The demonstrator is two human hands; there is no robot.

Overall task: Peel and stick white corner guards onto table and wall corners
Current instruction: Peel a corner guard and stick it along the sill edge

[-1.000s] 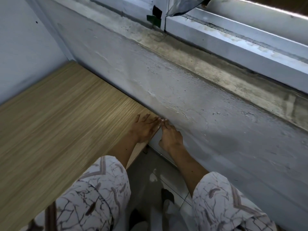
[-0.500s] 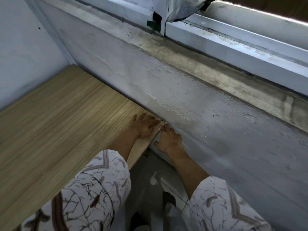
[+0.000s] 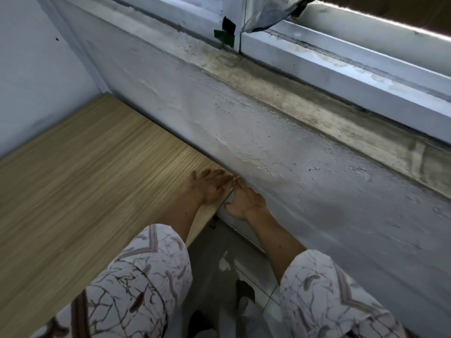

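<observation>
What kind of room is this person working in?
Probably a plain room in a home, at a corner by a window. A wooden table stands against a rough painted wall, under a stained sill and white window frame, with floor tiles below.

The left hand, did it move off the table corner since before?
No. The left hand stays flat on the table corner by the wall, its fingertips still meeting the right hand.
</observation>
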